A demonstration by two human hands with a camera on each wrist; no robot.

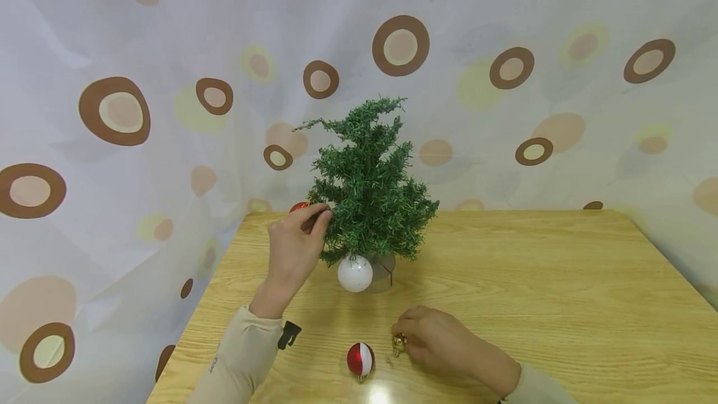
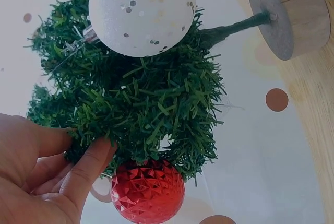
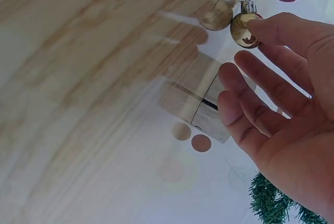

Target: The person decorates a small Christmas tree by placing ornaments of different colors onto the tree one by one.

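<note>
A small green Christmas tree stands on a round wooden base. My left hand pinches a branch tip at the tree's left side, thumb and fingers among the needles. Just beside those fingers a faceted red bauble hangs from the tree. A white bauble with shiny flecks hangs low at the front. Down at the tabletop, my right hand pinches a small gold bauble between thumb and index finger, its cap and loop showing. The other right fingers are loosely spread.
A red and white bauble lies on the wooden table, left of the right hand. Behind the table hangs a pale curtain with brown ring patterns. A black clip sits at the left cuff.
</note>
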